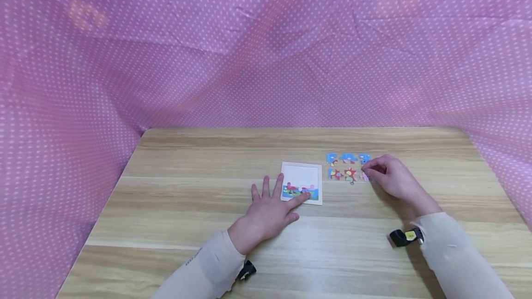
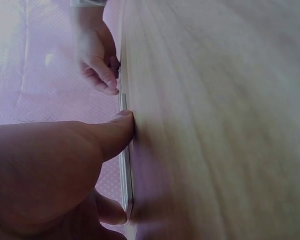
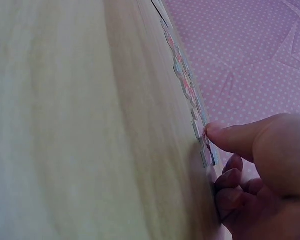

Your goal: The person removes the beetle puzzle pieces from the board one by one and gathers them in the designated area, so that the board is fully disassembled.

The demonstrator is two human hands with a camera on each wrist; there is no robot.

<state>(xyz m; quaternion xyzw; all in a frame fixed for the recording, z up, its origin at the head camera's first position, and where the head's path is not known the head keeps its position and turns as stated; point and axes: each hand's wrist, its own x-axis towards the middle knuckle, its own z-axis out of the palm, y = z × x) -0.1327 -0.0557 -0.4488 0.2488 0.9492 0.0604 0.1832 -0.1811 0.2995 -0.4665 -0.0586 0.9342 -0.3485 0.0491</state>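
The square puzzle board (image 1: 301, 174) lies on the table with a white frame. Colourful pieces fill its lower strip, while its upper part is bare white. My left hand (image 1: 266, 216) rests at its lower left with fingers spread, one finger across the picture strip. In the left wrist view, the thumb (image 2: 121, 125) sits by the edge of the thin board (image 2: 126, 175). To the right, my right hand (image 1: 395, 179) pinches with thumb and index finger at the right end of the loose pieces, on a puzzle piece (image 1: 365, 176) mostly hidden by the fingertips.
Loose puzzle pieces lie in two rows right of the board, among them a blue cloud-like piece (image 1: 348, 158) and a red sun-like piece (image 1: 350, 175). The wooden table (image 1: 187, 197) ends at a pink dotted cloth (image 1: 266, 59). Black straps hang at both wrists.
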